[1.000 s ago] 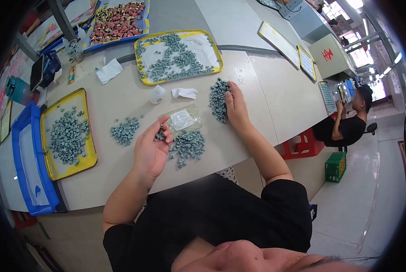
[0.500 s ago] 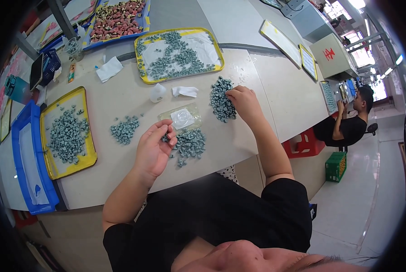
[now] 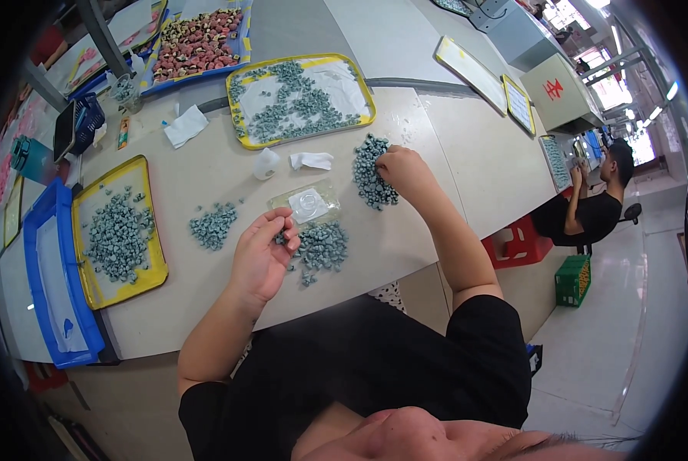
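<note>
My left hand (image 3: 261, 253) is half turned up with its fingers curled, and a bit of small grey-green piece (image 3: 280, 237) shows in them. Just right of it lies a pile of such pieces (image 3: 322, 246). My right hand (image 3: 402, 166) has its fingertips pinched at the right edge of a darker grey-green pile (image 3: 370, 183); whatever is between them is hidden. Between the hands, a clear plastic sheet (image 3: 330, 197) bears a white square with a round, clear thing (image 3: 309, 204) on it. A smaller pile (image 3: 213, 226) lies left of my left hand.
A yellow-rimmed tray (image 3: 368, 98) of grey-green pieces is at the back, another (image 3: 156, 257) at the left beside a blue tray (image 3: 59, 338). A small white bottle (image 3: 266, 164) and crumpled tissue (image 3: 311, 160) stand mid-table. A co-worker (image 3: 590, 211) sits at the far right.
The view has shifted slightly. My right hand stays at the dark pile, its fingertips a little lower on the pile's edge; my left hand keeps its place and curl.
</note>
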`<state>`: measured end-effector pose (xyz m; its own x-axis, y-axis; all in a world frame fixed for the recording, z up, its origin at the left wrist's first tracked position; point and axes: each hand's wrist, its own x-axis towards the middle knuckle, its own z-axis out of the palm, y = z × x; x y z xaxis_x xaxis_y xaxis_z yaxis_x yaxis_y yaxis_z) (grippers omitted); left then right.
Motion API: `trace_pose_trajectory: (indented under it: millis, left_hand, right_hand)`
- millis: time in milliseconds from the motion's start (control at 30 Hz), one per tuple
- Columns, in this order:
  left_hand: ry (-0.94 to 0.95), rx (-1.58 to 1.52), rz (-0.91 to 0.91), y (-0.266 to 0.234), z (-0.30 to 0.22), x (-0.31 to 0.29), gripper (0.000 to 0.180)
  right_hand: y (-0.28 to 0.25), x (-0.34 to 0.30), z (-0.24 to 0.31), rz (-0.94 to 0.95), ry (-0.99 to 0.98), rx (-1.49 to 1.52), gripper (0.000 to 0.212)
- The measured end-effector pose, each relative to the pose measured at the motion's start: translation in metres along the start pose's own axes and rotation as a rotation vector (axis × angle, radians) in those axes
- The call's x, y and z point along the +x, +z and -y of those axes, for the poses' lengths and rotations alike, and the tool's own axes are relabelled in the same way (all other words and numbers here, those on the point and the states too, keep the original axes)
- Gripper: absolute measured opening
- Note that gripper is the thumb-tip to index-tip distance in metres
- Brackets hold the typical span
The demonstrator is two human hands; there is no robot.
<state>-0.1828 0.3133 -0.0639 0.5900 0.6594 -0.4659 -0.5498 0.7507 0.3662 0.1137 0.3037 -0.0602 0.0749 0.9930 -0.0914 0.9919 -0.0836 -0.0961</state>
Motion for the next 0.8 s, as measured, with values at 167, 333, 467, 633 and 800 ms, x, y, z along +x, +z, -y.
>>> trace_pose_trajectory:
  millis: [167,333,467,633,800]
  left_hand:
    - [-0.006,-0.003,-0.013,-0.002,-0.005,-0.001,0.016]
    - [-0.009,0.006,-0.020,-0.007,-0.007,0.001,0.016]
    - [-0.022,0.027,-0.006,-0.006,-0.006,0.004,0.016]
    - [-0.040,0.079,0.041,-0.009,-0.008,0.005,0.015]
    - [-0.042,0.355,0.219,-0.017,-0.006,0.005,0.022]
  right_hand:
    - [-0.017,-0.009,0.008,-0.048,0.135,0.466,0.014]
    - [-0.014,-0.026,0.021,0.117,0.328,1.690,0.018]
    - [-0.016,-0.031,0.032,0.207,0.263,1.796,0.021]
    - [-0.015,-0.030,0.059,0.129,0.145,1.576,0.018]
    - [-0.006,-0.036,0.108,-0.258,-0.375,0.770,0.024]
